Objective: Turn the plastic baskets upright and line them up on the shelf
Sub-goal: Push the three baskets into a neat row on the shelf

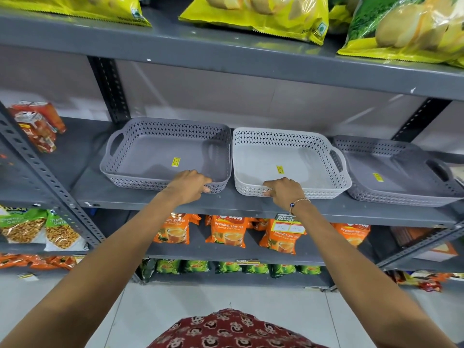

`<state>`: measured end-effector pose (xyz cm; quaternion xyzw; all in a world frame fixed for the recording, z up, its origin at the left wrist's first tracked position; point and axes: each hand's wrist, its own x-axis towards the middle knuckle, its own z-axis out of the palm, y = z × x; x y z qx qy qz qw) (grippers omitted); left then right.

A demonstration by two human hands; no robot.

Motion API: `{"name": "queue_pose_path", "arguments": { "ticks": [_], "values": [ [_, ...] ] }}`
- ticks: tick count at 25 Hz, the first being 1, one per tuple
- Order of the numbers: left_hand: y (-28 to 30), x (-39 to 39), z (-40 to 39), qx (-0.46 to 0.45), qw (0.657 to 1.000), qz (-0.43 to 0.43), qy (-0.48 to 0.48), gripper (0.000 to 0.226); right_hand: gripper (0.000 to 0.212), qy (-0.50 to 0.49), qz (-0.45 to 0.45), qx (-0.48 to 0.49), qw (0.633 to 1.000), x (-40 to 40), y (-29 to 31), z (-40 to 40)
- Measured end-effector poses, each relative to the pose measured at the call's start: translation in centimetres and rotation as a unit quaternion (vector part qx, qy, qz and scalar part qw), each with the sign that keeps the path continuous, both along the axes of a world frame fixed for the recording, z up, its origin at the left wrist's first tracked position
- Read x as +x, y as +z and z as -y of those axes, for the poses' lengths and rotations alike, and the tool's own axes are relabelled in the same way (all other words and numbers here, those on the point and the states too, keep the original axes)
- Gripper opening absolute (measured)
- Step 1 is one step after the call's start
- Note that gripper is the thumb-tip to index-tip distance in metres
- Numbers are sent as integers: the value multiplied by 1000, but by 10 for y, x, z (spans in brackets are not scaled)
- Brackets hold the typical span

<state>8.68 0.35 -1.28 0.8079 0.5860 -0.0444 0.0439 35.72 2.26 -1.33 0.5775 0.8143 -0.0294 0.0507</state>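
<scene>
Three shallow plastic baskets stand upright side by side on the grey shelf [155, 199]. The left grey basket [140, 156] has my left hand [188, 184] gripping its front rim near the right corner. Beside it, almost touching, the white basket [308, 156] has my right hand [285, 190] gripping its front rim near the left corner. A second grey basket [391, 169] sits at the right, close against the white one. Each basket has a yellow sticker on its floor and nothing else inside.
Red snack packs [37, 126] lie at the shelf's left end. Yellow chip bags [263, 13] fill the shelf above. Orange tea packets [226, 231] and green packets [226, 267] fill the shelves below. Dark slotted uprights [110, 91] stand behind the baskets.
</scene>
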Motion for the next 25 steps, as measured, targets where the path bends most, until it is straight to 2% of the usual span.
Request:
{"name": "queue_pose_path", "arguments": {
  "ticks": [4,8,9,11,13,17,19,21,23,25],
  "values": [
    [3,0,-2,-3,1000,-1,1,27,20,-3,-5,1,1000,-2,3,2],
    [2,0,-2,-9,1000,-11,-2,19,19,-2,-17,-25,1000,0,4,3],
    [1,0,-2,-8,1000,-13,-2,18,23,-4,-45,-49,998,1,6,2],
    [1,0,-2,-11,1000,-8,0,20,32,-16,-160,-93,982,6,13,1],
    [3,-1,-3,-27,1000,4,2,21,29,-27,-267,-68,961,11,17,3],
    [9,2,-1,-82,995,54,22,47,26,-49,-313,4,949,20,13,10],
    [11,11,1,-53,995,80,33,60,23,-49,-340,34,938,27,14,14],
    [13,28,3,29,995,93,38,69,22,-55,-359,61,930,41,18,17],
    [19,59,5,100,989,110,18,68,21,-65,-371,84,922,66,26,21],
    [23,101,6,117,986,118,-27,65,23,-91,-371,101,919,102,32,24]
  ]
}}
